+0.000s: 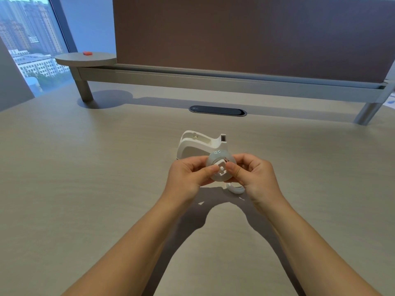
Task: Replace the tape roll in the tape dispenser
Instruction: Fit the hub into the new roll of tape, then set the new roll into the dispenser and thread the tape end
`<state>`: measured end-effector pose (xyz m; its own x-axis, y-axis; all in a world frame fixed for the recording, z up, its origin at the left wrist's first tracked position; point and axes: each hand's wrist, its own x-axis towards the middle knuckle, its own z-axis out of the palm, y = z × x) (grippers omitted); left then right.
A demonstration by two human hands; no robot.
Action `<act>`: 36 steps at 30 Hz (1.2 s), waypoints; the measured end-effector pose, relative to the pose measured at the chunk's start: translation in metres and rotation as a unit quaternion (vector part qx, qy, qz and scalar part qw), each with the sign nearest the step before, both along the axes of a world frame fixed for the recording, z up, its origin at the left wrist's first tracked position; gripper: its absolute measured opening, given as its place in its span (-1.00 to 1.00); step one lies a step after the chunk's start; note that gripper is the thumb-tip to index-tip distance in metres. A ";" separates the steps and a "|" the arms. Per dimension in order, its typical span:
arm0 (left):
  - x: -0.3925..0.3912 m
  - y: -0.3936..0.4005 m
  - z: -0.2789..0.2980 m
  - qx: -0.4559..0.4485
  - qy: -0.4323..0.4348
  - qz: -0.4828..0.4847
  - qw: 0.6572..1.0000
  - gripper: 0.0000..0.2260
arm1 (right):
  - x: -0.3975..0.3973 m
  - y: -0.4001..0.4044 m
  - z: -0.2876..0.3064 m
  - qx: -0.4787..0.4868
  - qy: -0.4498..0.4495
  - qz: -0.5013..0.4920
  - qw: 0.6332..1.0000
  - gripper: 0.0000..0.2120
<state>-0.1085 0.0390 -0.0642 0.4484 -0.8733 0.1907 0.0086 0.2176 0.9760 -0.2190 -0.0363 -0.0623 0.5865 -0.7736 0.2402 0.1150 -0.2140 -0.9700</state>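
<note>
Both hands (220, 174) around tape roll (221, 167)

The dispenser (198, 144) stands mid-bench (85, 167), behind both hands. The left hand (188, 176) and right hand (254, 176) hold a roll (221, 167) between them, just before the dispenser. A ring (235, 189) lies on the bench under the right hand. A grommet (218, 110) sits behind the dispenser, before the partition (256, 35).

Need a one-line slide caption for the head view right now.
Both hands, left and right, hold a tape roll above the desk, in front of the empty white dispenser.
</note>
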 end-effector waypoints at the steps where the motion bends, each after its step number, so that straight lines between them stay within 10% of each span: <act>1: 0.000 0.000 -0.001 -0.002 -0.003 0.001 1.000 -0.82 | 0.001 0.000 0.000 -0.003 0.000 -0.003 1.000 -0.82; 20: 0.009 0.001 0.007 0.128 0.165 -0.087 0.974 -0.90 | -0.007 0.000 0.011 -0.135 0.105 0.026 0.985 -0.67; 31: 0.014 0.003 0.010 0.084 -0.106 -0.041 0.990 -0.91 | -0.007 -0.003 0.006 -0.100 0.087 0.039 0.990 -0.85; 36: 0.015 0.000 0.007 0.057 -0.092 -0.015 0.994 -0.88 | -0.003 0.000 0.005 -0.090 0.080 0.032 0.992 -0.85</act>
<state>-0.0934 0.0392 -0.0575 0.3885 -0.9064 0.1659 -0.1685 0.1071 0.9799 -0.2223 -0.0361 -0.0577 0.6743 -0.6868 0.2713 -0.0184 -0.3829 -0.9236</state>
